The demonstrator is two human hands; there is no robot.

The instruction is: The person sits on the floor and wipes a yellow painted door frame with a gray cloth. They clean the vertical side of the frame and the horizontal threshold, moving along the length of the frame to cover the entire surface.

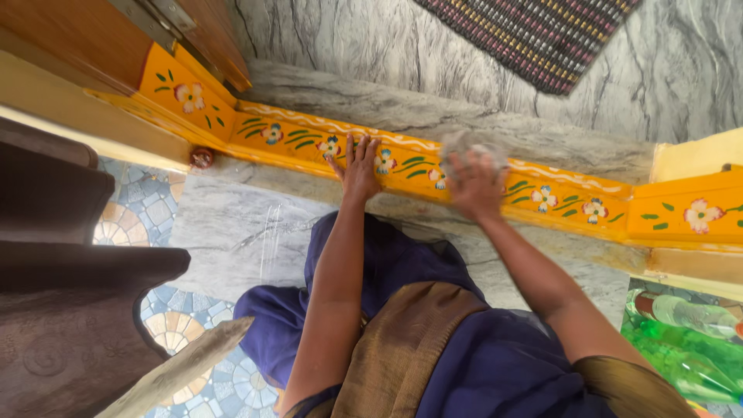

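Note:
A yellow-orange door threshold [557,193] painted with white flowers and green leaves runs across the doorway. My left hand [359,164] lies flat on it, fingers spread, holding nothing. My right hand [474,182] is blurred and presses a small grey cloth [468,145] against the top of the threshold a little to the right. My knees in dark blue fabric [402,263] rest on the grey marble step [232,224] just below.
A wooden door [186,31] stands open at the upper left. A striped woven mat [534,35] lies on the marble floor beyond. Green plastic bottles [681,340] sit at the lower right, dark wooden furniture [54,255] at the left over patterned floor tiles.

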